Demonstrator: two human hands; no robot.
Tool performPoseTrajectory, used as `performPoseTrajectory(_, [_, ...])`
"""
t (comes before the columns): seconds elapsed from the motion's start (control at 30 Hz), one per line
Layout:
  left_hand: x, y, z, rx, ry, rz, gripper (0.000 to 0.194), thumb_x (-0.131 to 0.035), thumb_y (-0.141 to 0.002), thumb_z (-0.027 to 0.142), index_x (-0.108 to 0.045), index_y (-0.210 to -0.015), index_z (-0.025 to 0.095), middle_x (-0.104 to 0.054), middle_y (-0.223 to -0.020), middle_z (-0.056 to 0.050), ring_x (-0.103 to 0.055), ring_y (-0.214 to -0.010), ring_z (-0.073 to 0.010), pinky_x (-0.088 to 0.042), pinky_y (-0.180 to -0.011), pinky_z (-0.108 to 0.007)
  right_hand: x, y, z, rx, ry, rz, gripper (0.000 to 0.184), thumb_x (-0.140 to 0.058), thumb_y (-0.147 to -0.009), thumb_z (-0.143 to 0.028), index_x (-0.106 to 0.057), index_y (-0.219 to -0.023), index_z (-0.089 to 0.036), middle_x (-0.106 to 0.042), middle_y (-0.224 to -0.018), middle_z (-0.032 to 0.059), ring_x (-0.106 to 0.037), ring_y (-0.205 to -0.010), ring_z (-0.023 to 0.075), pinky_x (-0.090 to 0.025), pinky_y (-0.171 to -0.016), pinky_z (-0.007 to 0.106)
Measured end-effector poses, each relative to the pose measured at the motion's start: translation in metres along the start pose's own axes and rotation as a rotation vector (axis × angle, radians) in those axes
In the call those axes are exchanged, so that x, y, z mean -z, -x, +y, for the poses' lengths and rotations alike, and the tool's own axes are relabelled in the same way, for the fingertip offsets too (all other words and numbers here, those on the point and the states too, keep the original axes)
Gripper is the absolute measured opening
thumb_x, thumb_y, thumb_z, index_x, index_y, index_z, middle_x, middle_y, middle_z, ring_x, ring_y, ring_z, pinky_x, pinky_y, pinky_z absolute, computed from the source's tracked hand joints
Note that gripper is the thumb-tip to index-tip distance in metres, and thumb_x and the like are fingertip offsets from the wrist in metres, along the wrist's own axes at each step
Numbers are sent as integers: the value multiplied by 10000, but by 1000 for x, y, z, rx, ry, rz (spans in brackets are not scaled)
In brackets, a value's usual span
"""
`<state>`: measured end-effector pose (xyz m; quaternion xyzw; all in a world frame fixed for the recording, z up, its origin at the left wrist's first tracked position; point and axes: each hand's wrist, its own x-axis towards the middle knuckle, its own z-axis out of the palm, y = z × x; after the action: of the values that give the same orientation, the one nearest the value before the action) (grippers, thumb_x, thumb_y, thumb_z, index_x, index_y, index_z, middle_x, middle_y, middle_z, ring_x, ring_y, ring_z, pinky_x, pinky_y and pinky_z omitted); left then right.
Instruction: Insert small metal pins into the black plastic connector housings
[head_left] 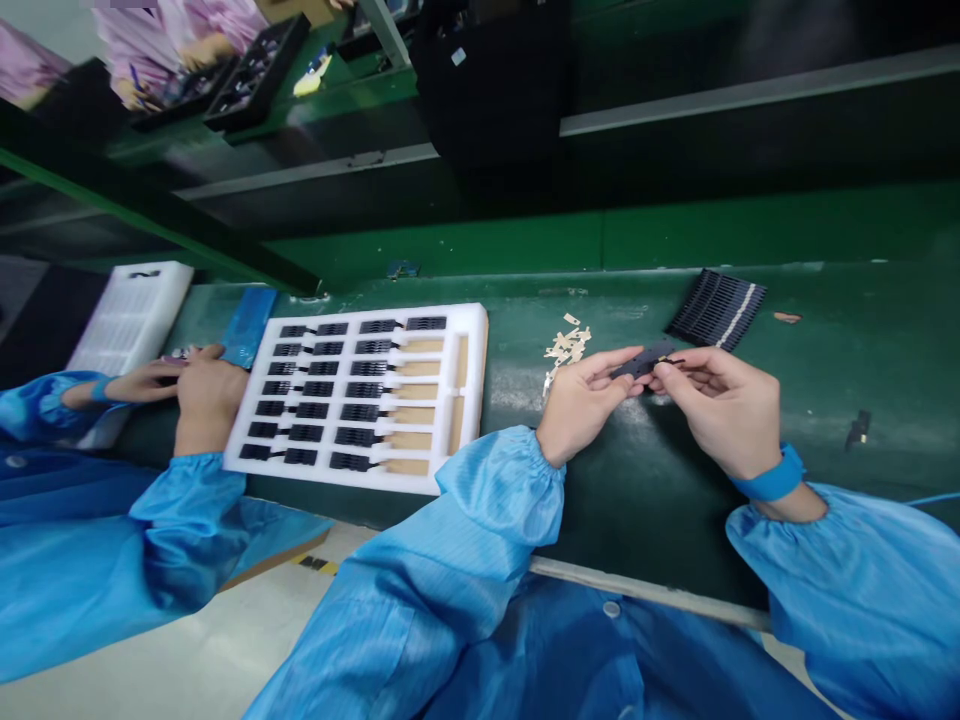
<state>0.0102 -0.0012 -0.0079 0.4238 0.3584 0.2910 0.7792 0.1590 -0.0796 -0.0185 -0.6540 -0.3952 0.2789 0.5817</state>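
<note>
Between my two hands is a flat black plastic part (643, 360), held a little above the green bench. My left hand (589, 395) pinches its left end between thumb and fingers. At its right end my right hand (716, 400) is closed on it, with a small dark piece by the thumb that is too small to name. Just beyond my left hand lies a loose pile of small pale metal pieces (568, 345). Behind my right hand a row of slim black parts (718, 308) lies side by side, crossed by a light strip.
A white foam tray (466, 400) with rows of black parts stands to the left. Past it, a co-worker's hands (202, 395) work near a blue sheet (249, 325) and another foam tray (127, 310). A small black part (859, 428) lies on the right of the bench (810, 380).
</note>
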Motion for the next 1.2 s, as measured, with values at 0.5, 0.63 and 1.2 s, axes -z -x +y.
performPoseTrajectory(0.5, [-1, 1, -1, 4, 0, 8, 435, -822, -762, 262, -760, -1178, 150, -769, -1156, -114, -752, -1028, -240, -566, -1029, -413, -1, 0, -2, 8, 16, -6, 168, -777, -876, -378, -730, -906, -220, -773, -827, 36, -769, -740, 202, -662, -753, 333])
performPoseTrajectory(0.63, [-1, 1, -1, 2, -3, 10, 443, -821, -761, 266, -760, -1186, 157, -764, -1176, -112, -749, -1038, -238, -568, -1027, -401, 0, 1, -2, 11, 12, -2, 172, -779, -878, -376, -726, -912, -216, -771, -830, 36, -771, -746, 200, -663, -768, 332])
performPoseTrajectory(1.2, [-2, 1, -1, -4, -4, 24, 443, -832, -755, 273, -760, -1173, 142, -762, -1174, -125, -752, -1038, -256, -576, -1022, -421, -2, 2, 0, 25, -24, -16, 130, -768, -898, -344, -724, -925, -225, -775, -842, 25, -769, -751, 189, -662, -766, 320])
